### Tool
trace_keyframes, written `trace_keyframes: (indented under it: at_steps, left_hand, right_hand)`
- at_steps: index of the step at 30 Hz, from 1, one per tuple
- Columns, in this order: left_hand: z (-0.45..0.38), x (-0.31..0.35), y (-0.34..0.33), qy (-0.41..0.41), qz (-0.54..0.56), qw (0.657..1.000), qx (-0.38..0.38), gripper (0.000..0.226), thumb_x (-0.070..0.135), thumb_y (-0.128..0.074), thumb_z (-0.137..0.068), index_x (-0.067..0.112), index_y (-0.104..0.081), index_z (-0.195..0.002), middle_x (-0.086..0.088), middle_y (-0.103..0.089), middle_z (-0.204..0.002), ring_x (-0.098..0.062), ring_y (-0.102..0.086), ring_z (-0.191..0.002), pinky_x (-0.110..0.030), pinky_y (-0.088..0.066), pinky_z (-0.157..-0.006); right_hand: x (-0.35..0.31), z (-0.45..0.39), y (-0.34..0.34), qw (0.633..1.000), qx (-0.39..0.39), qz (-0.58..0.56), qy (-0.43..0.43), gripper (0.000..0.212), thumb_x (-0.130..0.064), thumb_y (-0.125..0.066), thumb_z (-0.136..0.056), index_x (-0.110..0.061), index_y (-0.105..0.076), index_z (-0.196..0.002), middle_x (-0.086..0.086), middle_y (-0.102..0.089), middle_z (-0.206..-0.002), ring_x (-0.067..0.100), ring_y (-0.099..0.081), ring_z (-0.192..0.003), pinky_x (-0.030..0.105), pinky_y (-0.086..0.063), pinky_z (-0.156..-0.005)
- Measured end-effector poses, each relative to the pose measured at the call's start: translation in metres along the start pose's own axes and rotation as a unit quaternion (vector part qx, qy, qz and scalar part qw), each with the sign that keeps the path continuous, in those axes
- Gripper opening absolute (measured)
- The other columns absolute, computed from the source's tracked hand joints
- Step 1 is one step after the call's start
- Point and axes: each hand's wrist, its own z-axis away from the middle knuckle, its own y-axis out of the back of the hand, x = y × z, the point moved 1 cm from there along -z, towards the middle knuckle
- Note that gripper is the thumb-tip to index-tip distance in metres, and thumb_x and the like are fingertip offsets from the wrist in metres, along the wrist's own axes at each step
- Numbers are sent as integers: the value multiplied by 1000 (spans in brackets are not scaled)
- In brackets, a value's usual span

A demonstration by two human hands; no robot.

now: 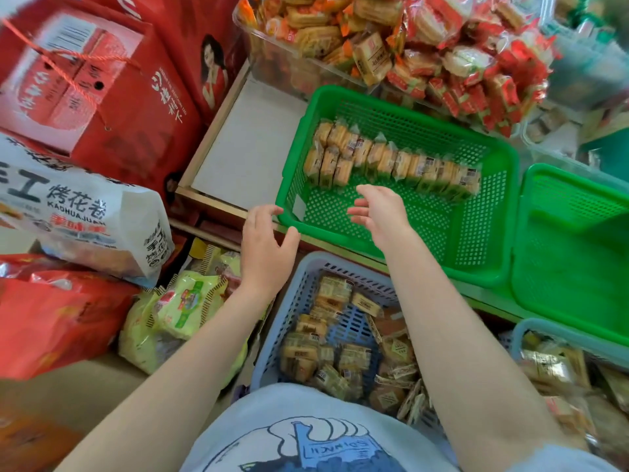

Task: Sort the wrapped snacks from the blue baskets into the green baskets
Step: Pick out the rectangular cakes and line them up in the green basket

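Both my hands empty, fingers loose: left hand (263,248) at the green basket (483,264) rim, right hand (379,212) over it, snacks (391,161) probably upright inside.

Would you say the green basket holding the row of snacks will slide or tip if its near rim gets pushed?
The green basket looks like thin perforated plastic and is mostly empty, so probably light and apt to slide. Its snacks sit along the far side, so it may pivot rather than tip.
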Motion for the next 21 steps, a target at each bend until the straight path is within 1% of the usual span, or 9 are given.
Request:
trace_keyframes:
  at_steps: [2, 4, 6, 8, 10, 13, 16, 18, 21]
  left_hand:
    - [27, -4, 1, -12, 2, 1000, -22, 7, 19, -57, -96, 15, -56, -102, 5, -55, -95, -15, -53, -92, -27, -42, -79]
    - [52, -15, -8, 21, -15, 994, -110, 9, 24, -54, -98, 19, -58, -91, 10, -58, -82, -15, -57, -79, -30, -44, -67]
    - [76, -33, -21, 69, -46, 974, -209, 13, 28, -53, -100, 21, -60, -92, 10, -61, -81, -16, -60, -79, -33, -48, -68]
    - [99, -52, -35, 113, -76, 950, -282, 14, 31, -54, -99, 20, -63, -98, 8, -63, -89, -16, -61, -85, -34, -53, -75]
    - [121, -66, -46, 141, -100, 928, -331, 23, 33, -55, -98, 18, -65, -114, 3, -67, -104, -16, -62, -94, -35, -54, -82]
    - [143, -83, -59, 134, -146, 903, -380, 41, 28, -56, -98, 19, -53, -138, 1, -57, -134, -18, -58, -115, -29, -49, -89]
    - [157, -98, -70, 74, -196, 889, -406, 54, 21, -58, -95, 20, -43, -147, -7, -46, -149, -23, -43, -136, -35, -41, -107]
    - [162, -104, -76, 41, -211, 892, -397, 56, 14, -58, -93, 18, -43, -147, -10, -45, -147, -27, -42, -136, -37, -39, -108]
    - [164, -105, -89, 4, -252, 901, -354, 51, 7, -55, -89, 10, -49, -139, -13, -52, -137, -32, -50, -125, -40, -44, -100]
  right_hand:
    - [11, 35, 12, 997, -58, -16, 48, 18, -19, -56, -101, -4, -60, -110, 9, -58, -83, 18, -60, -62, 28, -47, -49]
    - [34, 65, 23, 984, -165, -31, 55, 19, -19, -52, -103, -3, -60, -96, 9, -58, -76, 21, -57, -59, 27, -43, -45]
    - [73, 80, 32, 973, -231, 12, 14, 26, -22, -49, -105, -3, -61, -92, 10, -62, -76, 23, -59, -62, 28, -46, -47]
    - [122, 79, 40, 968, -226, 97, -49, 28, -26, -53, -104, -4, -65, -94, 10, -66, -81, 24, -63, -70, 32, -52, -56]
    - [171, 73, 45, 953, -185, 218, -104, 28, -31, -58, -101, -5, -66, -108, 8, -69, -93, 23, -67, -80, 37, -57, -68]
    - [233, 74, 50, 863, -218, 438, -128, 47, -42, -65, -94, -13, -55, -130, 6, -64, -118, 22, -64, -98, 39, -55, -82]
    - [281, 86, 50, 768, -233, 591, -84, 85, -51, -73, -84, -13, -35, -150, 11, -46, -144, 29, -50, -126, 39, -48, -96]
    - [300, 93, 49, 759, -185, 624, -16, 88, -52, -76, -80, -11, -36, -147, 13, -38, -148, 32, -40, -135, 41, -43, -104]
    - [307, 94, 52, 801, -152, 579, -2, 80, -47, -79, -76, -7, -43, -136, 13, -43, -136, 32, -45, -127, 42, -46, -100]
